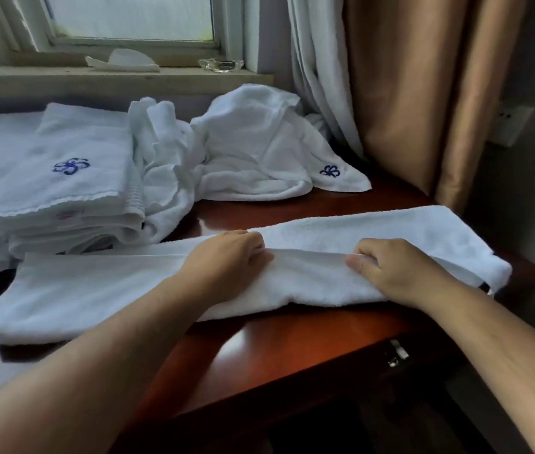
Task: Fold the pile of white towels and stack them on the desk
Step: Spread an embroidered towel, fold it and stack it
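Note:
A long white towel (89,290) lies lengthwise across the front of the dark red wooden desk (279,342), folded into a narrow strip. My left hand (226,260) grips its upper fold near the middle, fingers curled over the edge. My right hand (397,267) pinches the same fold further right. A stack of folded white towels (72,191) with a blue flower emblem stands at the left. Behind it, a crumpled pile of unfolded white towels (253,149) lies at the back centre.
A window sill (122,77) behind the desk carries a white object (125,60) and a glass ashtray (220,64). White and tan curtains (407,93) hang at the right, touching the pile. A wall socket (508,126) is at far right. A drawer latch (397,353) shows below the desk edge.

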`<state>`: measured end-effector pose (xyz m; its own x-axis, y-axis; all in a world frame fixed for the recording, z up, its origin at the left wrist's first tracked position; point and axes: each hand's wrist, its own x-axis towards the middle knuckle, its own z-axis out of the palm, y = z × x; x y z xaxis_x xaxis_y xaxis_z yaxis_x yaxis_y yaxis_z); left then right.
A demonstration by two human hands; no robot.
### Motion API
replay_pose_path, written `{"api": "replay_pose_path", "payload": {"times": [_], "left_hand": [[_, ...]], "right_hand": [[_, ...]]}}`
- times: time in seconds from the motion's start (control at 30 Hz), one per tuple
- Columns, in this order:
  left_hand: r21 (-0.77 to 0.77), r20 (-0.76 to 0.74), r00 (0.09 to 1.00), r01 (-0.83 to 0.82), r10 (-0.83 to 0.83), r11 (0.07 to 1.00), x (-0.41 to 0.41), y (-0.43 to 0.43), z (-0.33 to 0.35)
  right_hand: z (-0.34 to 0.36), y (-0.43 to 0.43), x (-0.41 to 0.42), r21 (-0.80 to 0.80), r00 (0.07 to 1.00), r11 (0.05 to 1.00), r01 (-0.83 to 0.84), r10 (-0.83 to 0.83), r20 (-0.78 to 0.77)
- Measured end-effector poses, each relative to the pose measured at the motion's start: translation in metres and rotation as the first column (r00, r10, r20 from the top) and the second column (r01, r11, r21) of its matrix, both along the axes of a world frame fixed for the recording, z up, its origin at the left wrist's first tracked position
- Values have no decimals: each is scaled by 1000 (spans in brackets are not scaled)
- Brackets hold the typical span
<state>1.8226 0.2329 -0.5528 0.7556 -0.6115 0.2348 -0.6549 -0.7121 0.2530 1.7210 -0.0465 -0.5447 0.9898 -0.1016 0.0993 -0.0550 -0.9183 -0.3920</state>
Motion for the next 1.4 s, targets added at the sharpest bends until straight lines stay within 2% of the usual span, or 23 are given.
{"api": "replay_pose_path", "payload": {"times": [0.13, 0.33, 0.47, 0.6, 0.77, 0.9, 1.2, 1.33, 1.4], "left_hand": [[-34, 48, 997, -58, 59, 998, 16, 0, 5], [-12, 80, 978, -194, 194, 981, 43, 0, 4], [0, 99, 963, -253, 252, 967, 52, 0, -11], [-42, 144, 950, -275, 278, 961, 50, 1, -20], [-44, 103, 964, -242, 245, 969, 47, -15, -12], [-7, 53, 983, -175, 175, 984, 40, -53, -6], [42, -13, 1000, 16, -15, 999, 24, -172, 1], [-9, 50, 999, 12, -12, 1000, 27, -196, -2], [-14, 66, 997, -27, 28, 1000, 35, -201, -2]], "right_hand": [[12, -8, 27, -41, 995, 999, -36, 40, 93], [19, -6, 89, -158, 997, 986, -60, 67, 39], [5, -10, 112, -136, 997, 988, -79, 82, 14], [-15, -12, 116, -29, 996, 997, -70, 72, 54], [-10, -19, 107, -64, 995, 995, -73, 76, 58], [-8, -38, 80, -152, 996, 988, 3, 11, 87], [-8, -116, 5, -271, 920, 886, 376, -322, 224], [0, -146, 0, -245, 833, 833, 496, -377, 404], [3, -157, 8, -178, 822, 853, 490, -384, 421]]}}
